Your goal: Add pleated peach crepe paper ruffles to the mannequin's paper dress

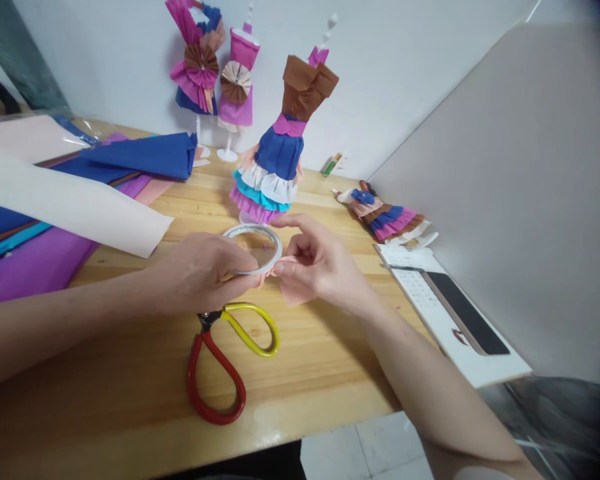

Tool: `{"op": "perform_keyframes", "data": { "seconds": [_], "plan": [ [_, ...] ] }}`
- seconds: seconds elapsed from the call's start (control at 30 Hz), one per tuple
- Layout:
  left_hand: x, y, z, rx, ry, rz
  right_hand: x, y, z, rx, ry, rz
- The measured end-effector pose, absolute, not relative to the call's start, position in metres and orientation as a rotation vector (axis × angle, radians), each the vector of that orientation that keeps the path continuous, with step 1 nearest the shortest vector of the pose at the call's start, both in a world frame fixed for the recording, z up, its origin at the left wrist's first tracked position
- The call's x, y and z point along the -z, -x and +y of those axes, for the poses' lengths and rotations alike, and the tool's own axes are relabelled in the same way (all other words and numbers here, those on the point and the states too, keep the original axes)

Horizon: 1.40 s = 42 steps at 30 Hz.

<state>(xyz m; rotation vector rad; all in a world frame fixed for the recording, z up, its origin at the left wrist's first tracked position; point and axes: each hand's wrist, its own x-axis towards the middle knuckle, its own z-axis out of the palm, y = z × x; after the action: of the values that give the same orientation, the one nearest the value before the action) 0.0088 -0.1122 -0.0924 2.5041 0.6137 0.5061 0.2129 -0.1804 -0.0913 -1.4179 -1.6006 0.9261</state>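
My left hand [207,270] is closed around the near left side of a roll of white tape [279,248], its fingers partly inside the ring. Just to the right, my right hand [320,263] pinches a piece of peach crepe paper [296,292] close against the roll's edge. That paper hangs below my right fingers. Under my left hand lie scissors with one red and one yellow handle [195,373], their blades hidden. Right behind the roll stands a small dress form in a layered paper dress [280,150] of brown, blue, white, turquoise and purple.
Coloured crepe paper sheets [145,157] are piled at the left. Two more dressed forms [237,80] stand by the wall. At the right lie another dressed form [387,217], a small green tube [333,165] and a phone [467,313] on a white board.
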Motion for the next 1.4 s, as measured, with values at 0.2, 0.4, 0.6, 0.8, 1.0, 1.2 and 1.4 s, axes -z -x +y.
{"op": "perform_keyframes", "data": {
  "seconds": [0.2, 0.4, 0.6, 0.8, 1.0, 1.2, 1.4],
  "plan": [
    [0.09, -0.009, -0.099, -0.466, -2.551, 0.566, 0.098, -0.215, -0.177, -1.237, 1.343, -1.511],
    [0.083, -0.005, -0.105, -1.005, -2.29, 0.789, 0.094, -0.216, -0.17, -1.202, 1.326, -1.127],
    [0.101, -0.012, -0.12, -0.684, -1.742, 0.832, 0.095, -0.21, -0.167, -1.245, 1.23, -0.893],
    [0.104, -0.021, -0.128, -0.353, -1.462, 0.739, 0.098, -0.194, -0.174, -1.327, 1.174, -0.906],
    [0.096, -0.022, -0.131, -0.462, -1.32, 0.808, 0.099, -0.19, -0.179, -1.241, 1.252, -0.994],
    [0.102, -0.021, -0.137, -0.392, -1.31, 0.897, 0.1, -0.195, -0.175, -1.086, 1.311, -1.082],
    [0.103, -0.02, -0.142, -0.589, -1.173, 0.809, 0.101, -0.195, -0.175, -1.07, 1.343, -1.116]
  ]
}}
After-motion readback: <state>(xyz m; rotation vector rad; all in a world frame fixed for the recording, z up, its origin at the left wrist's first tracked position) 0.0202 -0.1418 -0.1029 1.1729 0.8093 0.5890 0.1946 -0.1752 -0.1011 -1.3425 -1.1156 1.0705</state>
